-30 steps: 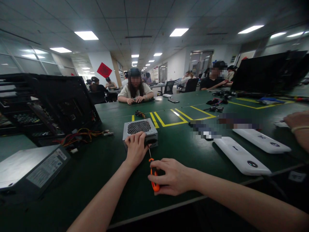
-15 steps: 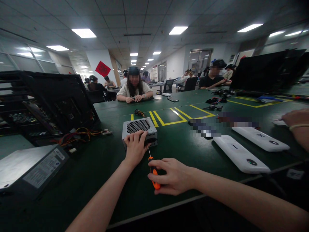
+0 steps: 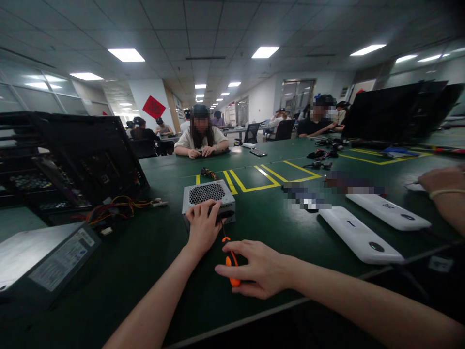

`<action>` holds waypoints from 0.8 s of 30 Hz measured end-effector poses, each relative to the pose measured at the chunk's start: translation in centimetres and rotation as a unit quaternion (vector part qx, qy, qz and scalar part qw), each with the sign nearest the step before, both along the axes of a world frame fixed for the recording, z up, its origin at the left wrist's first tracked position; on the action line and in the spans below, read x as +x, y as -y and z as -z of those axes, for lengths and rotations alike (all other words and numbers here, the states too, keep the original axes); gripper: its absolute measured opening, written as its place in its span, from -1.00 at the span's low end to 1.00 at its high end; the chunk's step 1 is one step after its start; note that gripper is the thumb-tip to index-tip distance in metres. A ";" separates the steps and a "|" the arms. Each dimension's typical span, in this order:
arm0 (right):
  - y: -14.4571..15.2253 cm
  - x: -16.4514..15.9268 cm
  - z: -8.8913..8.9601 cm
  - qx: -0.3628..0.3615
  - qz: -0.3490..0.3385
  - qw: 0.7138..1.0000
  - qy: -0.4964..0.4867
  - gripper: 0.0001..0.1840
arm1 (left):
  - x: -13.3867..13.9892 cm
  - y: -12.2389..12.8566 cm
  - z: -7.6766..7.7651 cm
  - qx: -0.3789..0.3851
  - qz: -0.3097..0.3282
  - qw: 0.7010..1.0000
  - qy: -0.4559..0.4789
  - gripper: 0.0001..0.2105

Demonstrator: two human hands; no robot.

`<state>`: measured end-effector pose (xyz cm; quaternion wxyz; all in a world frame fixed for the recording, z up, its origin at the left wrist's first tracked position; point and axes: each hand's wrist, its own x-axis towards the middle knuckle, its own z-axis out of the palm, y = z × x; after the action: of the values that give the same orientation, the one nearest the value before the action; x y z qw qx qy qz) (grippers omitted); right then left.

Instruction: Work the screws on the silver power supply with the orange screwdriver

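A grey computer power supply (image 3: 209, 193) with a honeycomb grille on top sits on the green table in front of me. My left hand (image 3: 203, 220) rests on its near side, fingers over the top edge, with the thumb side close to the screwdriver shaft. In my right hand (image 3: 257, 269) is an orange and black screwdriver (image 3: 233, 276), its handle between the thumb and fingers. The thin shaft points away from me at the near face of the power supply; the tip is hidden by my left hand.
An open black computer case (image 3: 90, 165) stands at the left, with loose coloured cables (image 3: 123, 203). Nearer lies another power supply (image 3: 54, 261). White power banks (image 3: 358, 235) lie at the right, near another person's hand (image 3: 443, 186). A person (image 3: 201, 135) sits opposite.
The fingers of my right hand have shifted on the screwdriver handle, one finger now reaching further left. My left hand stays on the power supply. The whole view has shifted slightly.
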<state>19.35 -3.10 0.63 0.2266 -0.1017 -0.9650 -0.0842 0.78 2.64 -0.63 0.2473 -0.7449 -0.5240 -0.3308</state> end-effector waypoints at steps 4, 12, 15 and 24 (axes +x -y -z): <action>-0.2 -0.2 0.5 0.085 0.002 0.994 -0.064 -0.65 | 0.0 0.1 -0.1 -0.004 0.002 1.000 -0.001 -0.58; 0.2 -0.6 0.8 0.201 0.041 0.972 -0.115 -0.79 | -0.1 0.0 0.0 0.001 0.003 1.000 0.005 -0.58; 0.4 -0.6 0.7 0.232 0.069 0.965 -0.098 -0.87 | -0.1 0.0 0.0 0.001 0.004 1.000 0.005 -0.59; 0.2 -1.2 -0.5 0.250 0.092 0.961 -0.067 -0.84 | 0.0 0.0 -0.1 -0.006 0.026 0.999 0.020 -0.61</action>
<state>18.14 -3.32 1.12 0.3000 -0.1352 -0.8823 -0.3365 0.77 2.69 -0.51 0.2236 -0.7526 -0.5115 -0.3492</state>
